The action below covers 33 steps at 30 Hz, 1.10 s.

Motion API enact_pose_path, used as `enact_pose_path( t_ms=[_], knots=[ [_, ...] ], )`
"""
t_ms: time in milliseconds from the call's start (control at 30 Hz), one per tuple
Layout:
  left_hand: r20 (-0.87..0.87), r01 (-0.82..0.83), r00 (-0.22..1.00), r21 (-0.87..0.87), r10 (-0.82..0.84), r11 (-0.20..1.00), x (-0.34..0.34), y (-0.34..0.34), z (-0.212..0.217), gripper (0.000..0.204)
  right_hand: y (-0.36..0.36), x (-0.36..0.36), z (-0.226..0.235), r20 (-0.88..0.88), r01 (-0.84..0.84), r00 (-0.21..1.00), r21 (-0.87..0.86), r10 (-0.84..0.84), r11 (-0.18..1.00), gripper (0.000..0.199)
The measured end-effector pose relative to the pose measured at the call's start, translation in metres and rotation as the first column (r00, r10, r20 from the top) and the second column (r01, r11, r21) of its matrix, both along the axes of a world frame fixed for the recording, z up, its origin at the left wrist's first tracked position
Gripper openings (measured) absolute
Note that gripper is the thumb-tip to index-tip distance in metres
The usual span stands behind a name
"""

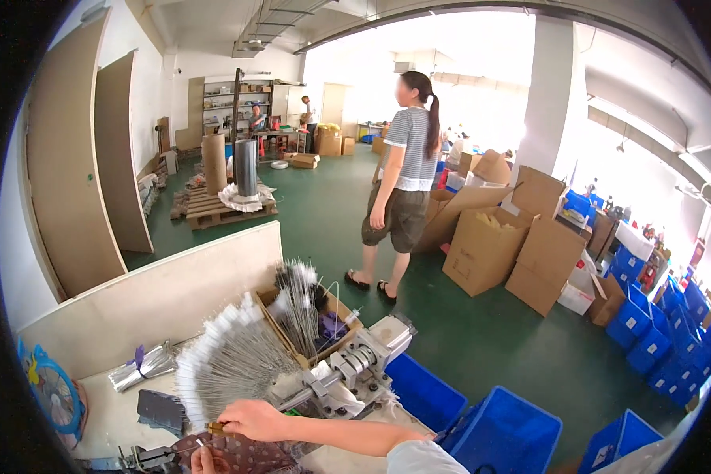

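Observation:
My right hand (253,419) reaches across the bench from the right, its fingers closed on a small brass-coloured piece (214,427). Just below it, at the lower edge, my left hand (205,461) pinches a small pale piece (201,443); what kind it is cannot be made out. Under both hands lies a dark brown dotted cloth (249,456). Beyond them spreads a fan of thin wire brushes (225,359) with white bristle ends. A metal bench machine (351,370) with a round shaft stands right of the brushes.
More brushes stand in a cardboard box (283,336). Left are a tied wire bundle (144,366), a dark sheet (160,411), a blue desk fan (54,395) and a dark metal fixture (148,458). Blue bins (507,430) stand right; beyond, a person (411,158) stands near cartons (486,249).

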State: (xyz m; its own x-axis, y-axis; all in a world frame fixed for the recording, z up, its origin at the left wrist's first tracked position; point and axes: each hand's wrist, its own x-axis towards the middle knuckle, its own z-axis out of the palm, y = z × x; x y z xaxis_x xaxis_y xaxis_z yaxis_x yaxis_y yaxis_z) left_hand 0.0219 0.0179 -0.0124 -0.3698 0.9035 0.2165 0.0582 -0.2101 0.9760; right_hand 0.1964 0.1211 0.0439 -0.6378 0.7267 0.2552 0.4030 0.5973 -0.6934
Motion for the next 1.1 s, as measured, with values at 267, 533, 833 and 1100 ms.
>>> enact_pose_path(
  t_ms=[267, 533, 833, 1100],
  knots=[
    [0.375, 0.015, 0.923, -0.25, 0.083, 0.968, 0.012, 0.008, 0.021, 0.025, 0.013, 0.01, 0.004, -0.001, -0.076, 0.997, -0.276, 0.079, 0.958, 0.024],
    [0.596, 0.214, 0.799, -0.157, -0.08, 0.964, 0.024, 0.019, 0.013, 0.015, -0.003, 0.019, 0.0, -0.019, -0.204, 0.979, 0.035, 0.205, 0.978, 0.02],
    [0.537, -0.122, 0.81, -0.238, 0.235, 0.964, -0.013, -0.002, 0.015, 0.013, 0.003, -0.059, 0.024, 0.123, -0.11, 0.991, 0.469, 0.059, 0.876, 0.014],
    [0.65, -0.053, 0.728, -0.263, 0.218, 0.963, -0.011, 0.005, 0.024, 0.016, 0.008, -0.091, 0.007, 0.114, -0.191, 0.979, 0.243, 0.168, 0.951, 0.015]
  ],
)
